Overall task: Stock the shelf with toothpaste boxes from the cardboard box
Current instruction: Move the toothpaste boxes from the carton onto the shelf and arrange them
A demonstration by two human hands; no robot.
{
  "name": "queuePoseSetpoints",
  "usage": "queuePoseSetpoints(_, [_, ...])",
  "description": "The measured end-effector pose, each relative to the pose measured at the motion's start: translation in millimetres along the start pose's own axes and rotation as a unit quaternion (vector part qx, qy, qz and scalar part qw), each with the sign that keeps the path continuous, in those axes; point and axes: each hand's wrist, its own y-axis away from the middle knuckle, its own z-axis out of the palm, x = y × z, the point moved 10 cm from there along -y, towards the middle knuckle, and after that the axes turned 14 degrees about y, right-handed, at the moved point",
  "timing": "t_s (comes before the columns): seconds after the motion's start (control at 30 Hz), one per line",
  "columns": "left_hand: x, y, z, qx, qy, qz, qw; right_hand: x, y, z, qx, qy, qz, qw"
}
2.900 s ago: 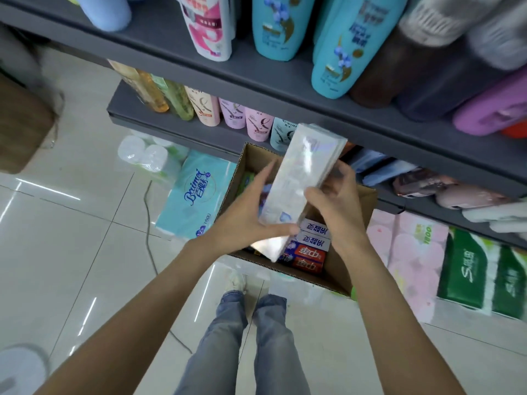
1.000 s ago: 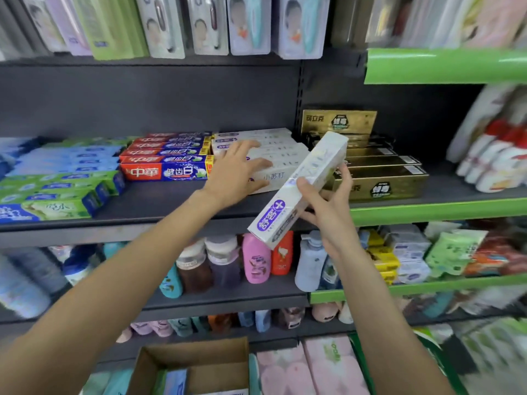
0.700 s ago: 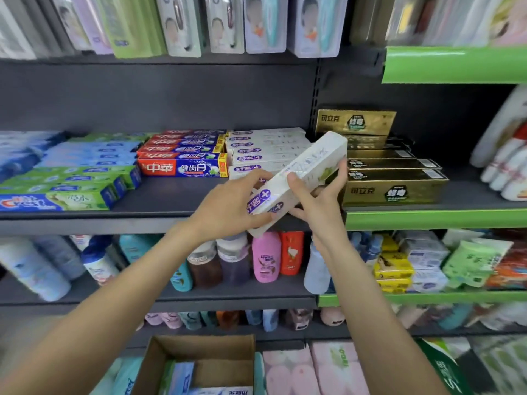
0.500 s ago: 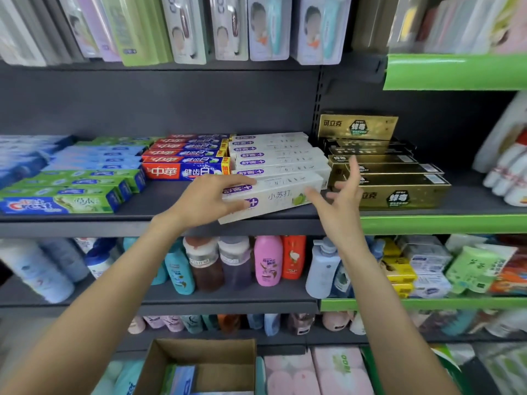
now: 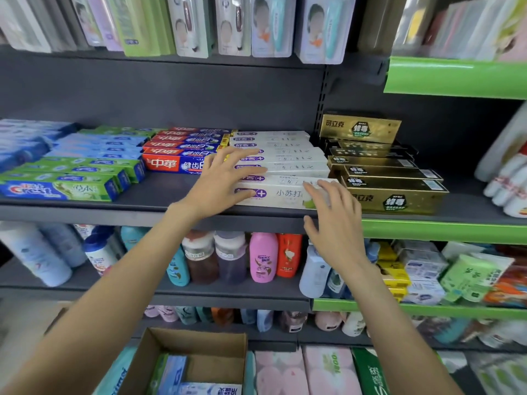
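Observation:
A white toothpaste box with a purple plus mark lies flat at the front of the grey shelf, closing a row of like white boxes. My left hand rests with spread, straight fingers on the box's left end and the row behind it. My right hand hovers at the box's right end, fingers straight, fingertips at its top edge. The cardboard box stands on the floor below, with a few boxes inside.
Red toothpaste boxes lie left of the white row, green and blue ones farther left. Gold boxes sit right of it. Toothbrush packs hang above. Bottles fill the shelf below; tissue packs flank the carton.
Both hands lifted the white box from the carton to the shelf, turned it flat and set it at the front of the white row. Both hands now lie open at it.

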Motion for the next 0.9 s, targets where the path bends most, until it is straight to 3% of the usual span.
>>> queuePoseSetpoints(0.17, [20, 58, -47, 0.223, 0.099, -0.014, 0.97, -14, 22, -25, 0.104, -0.078, -0.019, 0.991])
queuePoseSetpoints(0.27, [13, 108, -51, 0.271, 0.16, -0.071, 0.946, -45, 38, -26, 0.111, -0.167, -0.071, 0.977])
queuePoseSetpoints(0.4, [-8, 178, -22, 0.193, 0.169, -0.15, 0.955, -111, 66, 8, 0.026, -0.243, -0.171, 0.955])
queuePoseSetpoints(0.47, [-38, 226, 6, 0.119, 0.156, -0.24, 0.951, -145, 88, 38, -0.038, -0.256, -0.204, 0.944])
queuePoseSetpoints(0.57, [-94, 328, 51, 0.038, 0.179, -0.429, 0.885, -198, 131, 88, -0.132, -0.273, -0.243, 0.921])
queuePoseSetpoints(0.67, [-131, 432, 78, 0.021, 0.199, -0.574, 0.794, -249, 180, 144, -0.229, -0.275, -0.275, 0.892])
queuePoseSetpoints(0.77, [-157, 508, 98, -0.016, 0.187, -0.655, 0.732, -290, 229, 213, -0.339, -0.247, -0.29, 0.86])
queuePoseSetpoints(0.9, [-177, 567, 138, -0.082, 0.193, -0.693, 0.689, -331, 283, 299, -0.431, -0.186, -0.316, 0.825])
